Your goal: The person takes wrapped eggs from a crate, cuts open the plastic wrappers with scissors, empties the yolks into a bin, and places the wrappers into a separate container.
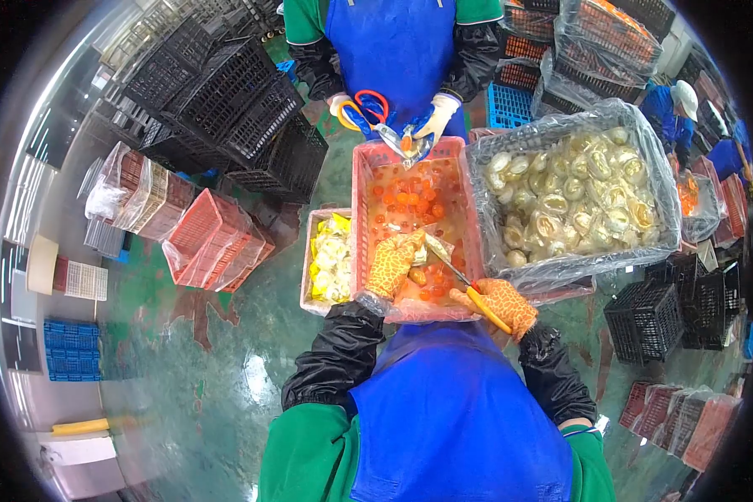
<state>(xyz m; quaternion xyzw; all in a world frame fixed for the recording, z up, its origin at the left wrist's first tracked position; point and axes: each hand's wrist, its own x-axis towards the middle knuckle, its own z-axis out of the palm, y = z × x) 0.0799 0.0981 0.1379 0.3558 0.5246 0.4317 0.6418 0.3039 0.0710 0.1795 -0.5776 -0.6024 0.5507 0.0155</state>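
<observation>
My left hand (396, 264), in an orange-patterned glove, is closed on a small clear plastic packet (437, 248) above the pink crate (361, 201). My right hand (504, 306), in a matching glove, grips scissors (487, 308) with yellow-orange handles. Their blades point up and left, across the packet; whether they touch it I cannot tell. Beneath my hands, round orange pieces that look like egg yolks (422, 199) lie in the crate, some in cloudy liquid. A brownish-orange piece (417, 275) shows just below the packet.
Opposite me, a co-worker's gloved hands (437, 119) hold scissors and a packet over the crate's far end. A plastic-lined bin (673, 213) of plastic-wrapped, greenish-yellow pieces stands right. A smaller box (306, 259) with yellow-and-clear wrappers sits left. Black crates (226, 92) are stacked behind.
</observation>
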